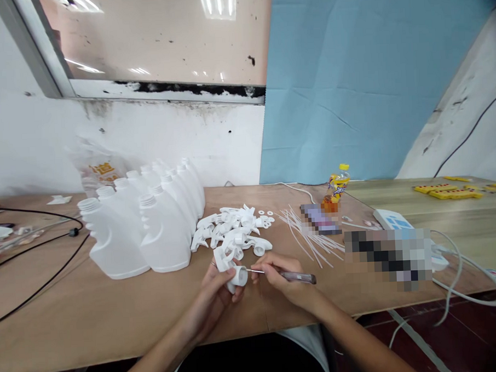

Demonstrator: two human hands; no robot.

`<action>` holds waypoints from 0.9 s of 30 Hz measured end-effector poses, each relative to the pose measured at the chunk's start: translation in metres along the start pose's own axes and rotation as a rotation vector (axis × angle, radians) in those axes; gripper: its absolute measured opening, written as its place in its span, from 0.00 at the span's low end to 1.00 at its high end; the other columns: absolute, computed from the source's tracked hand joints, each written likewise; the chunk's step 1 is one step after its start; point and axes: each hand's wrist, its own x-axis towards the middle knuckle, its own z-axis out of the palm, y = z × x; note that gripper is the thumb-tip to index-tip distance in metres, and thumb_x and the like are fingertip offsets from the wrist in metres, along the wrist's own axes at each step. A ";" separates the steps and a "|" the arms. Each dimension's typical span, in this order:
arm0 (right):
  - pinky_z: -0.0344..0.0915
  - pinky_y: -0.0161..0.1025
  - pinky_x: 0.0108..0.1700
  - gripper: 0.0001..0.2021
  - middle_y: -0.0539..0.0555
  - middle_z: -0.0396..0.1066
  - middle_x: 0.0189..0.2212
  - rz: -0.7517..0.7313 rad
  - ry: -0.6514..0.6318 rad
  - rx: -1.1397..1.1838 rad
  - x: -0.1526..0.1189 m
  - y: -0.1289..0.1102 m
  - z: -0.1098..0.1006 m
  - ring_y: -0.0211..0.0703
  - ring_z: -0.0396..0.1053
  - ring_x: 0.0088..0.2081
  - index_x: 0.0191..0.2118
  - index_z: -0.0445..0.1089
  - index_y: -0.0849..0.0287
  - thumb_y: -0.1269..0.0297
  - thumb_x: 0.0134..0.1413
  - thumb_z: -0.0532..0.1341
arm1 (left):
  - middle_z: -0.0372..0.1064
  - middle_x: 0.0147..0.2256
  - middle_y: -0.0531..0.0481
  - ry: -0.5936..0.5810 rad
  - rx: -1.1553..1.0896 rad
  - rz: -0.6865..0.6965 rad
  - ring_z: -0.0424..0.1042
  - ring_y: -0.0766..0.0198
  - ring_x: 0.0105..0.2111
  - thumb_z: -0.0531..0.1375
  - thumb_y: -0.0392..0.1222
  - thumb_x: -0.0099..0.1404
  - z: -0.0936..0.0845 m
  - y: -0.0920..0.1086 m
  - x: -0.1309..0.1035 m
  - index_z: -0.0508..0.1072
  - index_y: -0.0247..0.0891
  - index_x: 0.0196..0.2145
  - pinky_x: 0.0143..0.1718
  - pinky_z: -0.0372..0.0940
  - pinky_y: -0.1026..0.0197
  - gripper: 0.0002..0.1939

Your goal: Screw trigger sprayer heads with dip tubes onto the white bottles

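My left hand (pixel 221 283) is closed round a white trigger spray head (pixel 239 276), its round collar turned to the right. In my right hand (pixel 278 272) is a screwdriver (pixel 299 277) with a dark handle. Its thin metal shaft points left, and the tip reaches the open collar of the spray head. Whether the tip touches anything inside, I cannot tell. Just beyond my hands lies a pile of white trigger spray heads (pixel 229 225), with a few small white rings (pixel 265 212) beside it.
White plastic bottles (pixel 164 244) without caps stand in rows at the left. Thin white tubes (pixel 307 235) lie to the right, near a drink bottle (pixel 339 185) with a yellow cap. A black cable (pixel 47 296) crosses the left side; white cables (pixel 462 292) loop at the right edge.
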 end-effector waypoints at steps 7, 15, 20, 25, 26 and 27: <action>0.71 0.37 0.39 0.14 0.51 0.78 0.30 0.042 -0.086 0.112 -0.001 -0.001 -0.002 0.41 0.76 0.33 0.38 0.76 0.58 0.58 0.69 0.56 | 0.65 0.28 0.53 -0.069 -0.063 -0.097 0.58 0.72 0.22 0.64 0.42 0.63 -0.008 -0.001 0.003 0.68 0.36 0.39 0.23 0.53 0.66 0.11; 0.70 0.38 0.47 0.11 0.52 0.78 0.42 -0.191 -0.071 -0.150 0.001 -0.003 0.003 0.41 0.75 0.42 0.49 0.74 0.53 0.68 0.64 0.60 | 0.65 0.31 0.52 -0.015 -0.188 -0.057 0.61 0.69 0.26 0.61 0.39 0.66 -0.008 0.002 0.008 0.67 0.36 0.40 0.27 0.57 0.65 0.07; 0.70 0.35 0.45 0.08 0.51 0.78 0.39 -0.105 -0.041 -0.085 0.000 -0.004 0.002 0.40 0.76 0.40 0.45 0.75 0.54 0.68 0.64 0.61 | 0.65 0.30 0.51 -0.050 -0.266 -0.149 0.61 0.69 0.25 0.61 0.38 0.65 -0.010 0.004 0.008 0.68 0.34 0.40 0.26 0.57 0.65 0.07; 0.71 0.36 0.45 0.09 0.51 0.79 0.40 -0.201 -0.006 -0.180 -0.002 0.000 0.004 0.40 0.76 0.41 0.46 0.75 0.54 0.71 0.62 0.61 | 0.63 0.30 0.52 -0.041 -0.270 -0.143 0.61 0.68 0.26 0.61 0.38 0.65 -0.008 0.004 0.008 0.67 0.35 0.40 0.27 0.57 0.64 0.07; 0.71 0.36 0.46 0.10 0.52 0.78 0.40 -0.246 -0.003 -0.195 -0.001 0.001 0.004 0.40 0.76 0.42 0.46 0.74 0.54 0.72 0.62 0.60 | 0.63 0.30 0.52 -0.037 -0.263 -0.144 0.61 0.68 0.26 0.61 0.37 0.65 -0.008 0.004 0.008 0.67 0.35 0.40 0.27 0.57 0.64 0.08; 0.71 0.37 0.47 0.10 0.52 0.78 0.41 -0.292 -0.006 -0.206 -0.001 0.001 0.004 0.41 0.76 0.42 0.46 0.74 0.55 0.73 0.62 0.60 | 0.63 0.30 0.52 -0.032 -0.252 -0.144 0.61 0.68 0.26 0.61 0.38 0.65 -0.008 0.004 0.007 0.66 0.35 0.41 0.27 0.56 0.64 0.08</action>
